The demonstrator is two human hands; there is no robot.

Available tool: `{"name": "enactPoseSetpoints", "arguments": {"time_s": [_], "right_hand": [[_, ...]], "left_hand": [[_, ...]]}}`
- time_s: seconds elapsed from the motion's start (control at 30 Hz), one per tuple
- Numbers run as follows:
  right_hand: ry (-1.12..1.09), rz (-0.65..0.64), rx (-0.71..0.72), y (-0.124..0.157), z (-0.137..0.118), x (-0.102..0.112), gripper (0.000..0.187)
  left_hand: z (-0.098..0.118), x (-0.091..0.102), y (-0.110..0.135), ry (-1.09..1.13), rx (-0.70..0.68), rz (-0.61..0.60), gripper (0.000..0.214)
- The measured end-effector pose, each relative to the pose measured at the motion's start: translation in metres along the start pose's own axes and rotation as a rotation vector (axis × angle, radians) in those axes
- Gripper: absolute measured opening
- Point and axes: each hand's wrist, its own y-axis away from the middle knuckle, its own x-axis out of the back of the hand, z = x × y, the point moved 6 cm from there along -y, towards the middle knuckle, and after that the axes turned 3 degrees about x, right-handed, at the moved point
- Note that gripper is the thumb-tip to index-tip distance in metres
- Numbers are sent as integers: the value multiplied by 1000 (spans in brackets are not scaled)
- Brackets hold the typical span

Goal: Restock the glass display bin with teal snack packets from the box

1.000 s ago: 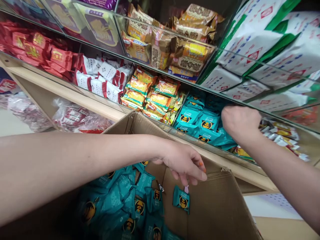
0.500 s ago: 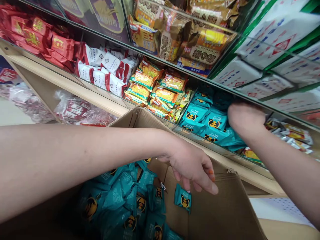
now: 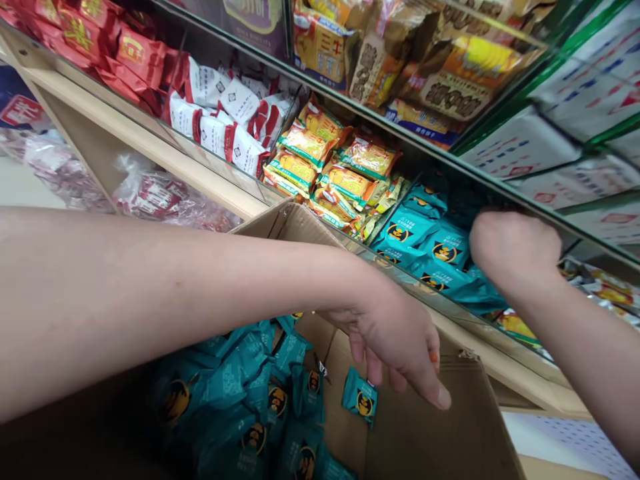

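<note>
My left hand [image 3: 403, 333] hangs over the cardboard box [image 3: 430, 420], palm down, with its fingers loosely apart and nothing in them. Below it, a single teal snack packet [image 3: 361, 397] lies on the box floor. A pile of teal packets [image 3: 233, 393] with black and orange emblems fills the box's left side. My right hand [image 3: 515, 243] reaches into the shelf compartment, at the right end of the shelved teal packets [image 3: 435, 250]. Its bent wrist and back hide the fingers, so whatever they hold cannot be seen.
A glass front strip [image 3: 215, 170] runs along the shelf. Left of the teal compartment sit orange-yellow biscuit packets [image 3: 345, 180], white-and-red packets [image 3: 235, 100] and red packets [image 3: 140, 57]. Bagged goods [image 3: 160, 197] lie below. Larger white-and-green packs [image 3: 530, 140] stand above my right hand.
The view has shifted, so the shelf sits a little farther right in the picture. My right hand stays in the teal packets' compartment. My left hand still hangs over the box.
</note>
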Motion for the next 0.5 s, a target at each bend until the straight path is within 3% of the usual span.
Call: {"name": "enactPoseSetpoints", "arguments": {"time_s": [0.2, 0.33, 0.5], "right_hand": [[53, -10, 30, 0, 3, 0, 32], [58, 11, 2, -3, 5, -4, 33], [-14, 94, -2, -21, 16, -21, 37]], "left_hand": [[4, 4, 5, -88, -34, 103, 14], [7, 1, 7, -182, -56, 50, 16], [5, -2, 8, -245, -29, -28, 36]]}}
